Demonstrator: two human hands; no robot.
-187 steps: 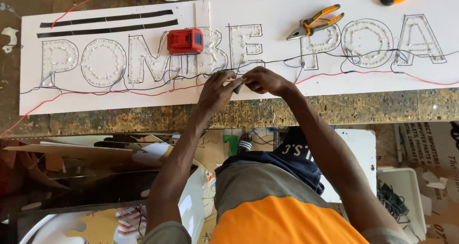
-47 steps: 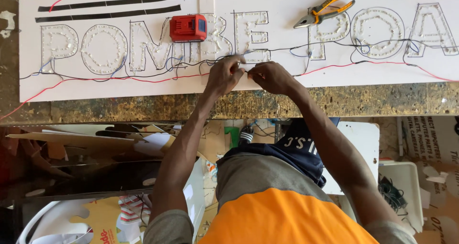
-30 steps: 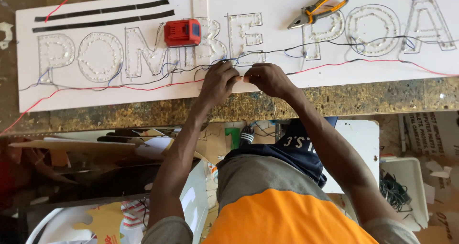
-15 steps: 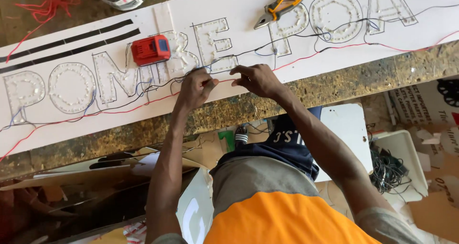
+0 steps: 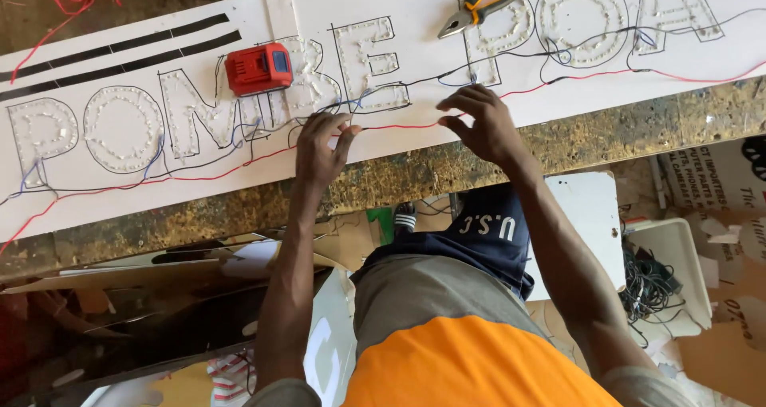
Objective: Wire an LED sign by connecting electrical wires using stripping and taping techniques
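The hands have drawn apart: left hand [image 5: 319, 148] pinches the thin red wire [image 5: 399, 125] on the long white sign board [image 5: 415, 8], right hand [image 5: 483, 124] spread beside it, stretching the run

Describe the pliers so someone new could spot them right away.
Start at the long white sign board across the workbench, covered in outlined letters and thin wires. Follow it toward its right end, above the right hand. There the pliers lie on a letter, the only tool with yellow and black handles, unlike the boxy red battery pack further left.
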